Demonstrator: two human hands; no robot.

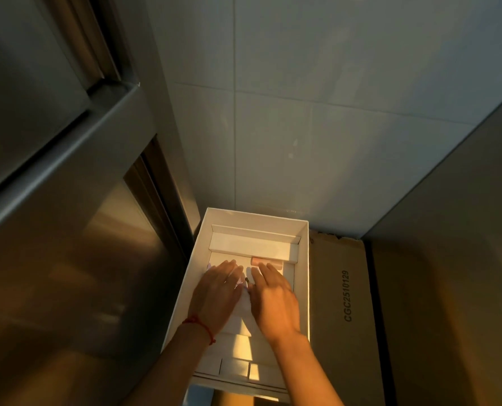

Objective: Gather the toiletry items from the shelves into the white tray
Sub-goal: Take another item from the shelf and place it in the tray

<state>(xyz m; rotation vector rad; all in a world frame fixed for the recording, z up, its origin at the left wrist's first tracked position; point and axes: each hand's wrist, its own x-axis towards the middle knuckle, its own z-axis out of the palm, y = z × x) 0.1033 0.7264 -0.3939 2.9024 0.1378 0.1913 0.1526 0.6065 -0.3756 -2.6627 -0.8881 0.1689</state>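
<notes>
White card makes up the shallow rectangular tray (301,259), which sits low in the middle of the head view, hard against the grey tiled wall (302,112) and just beside a brown cardboard carton (343,303) at lower right. Both your hands lie flat inside it: your left hand (217,291), with a red string bracelet (202,326) at the wrist, and your right hand (273,300), fingers straight and nearly together, pressing down on pale items. A small pink oblong piece (265,261), perhaps a soap or tube, lies just beyond your right fingertips, touching the inner white divider (252,244). What lies under your palms is mostly hidden. I judge these toiletries light and smooth, likely to slide, and the card tray soft-walled; lift it from beneath, not by its rim. Brushed steel panels (53,200) fill the left of the frame.
</notes>
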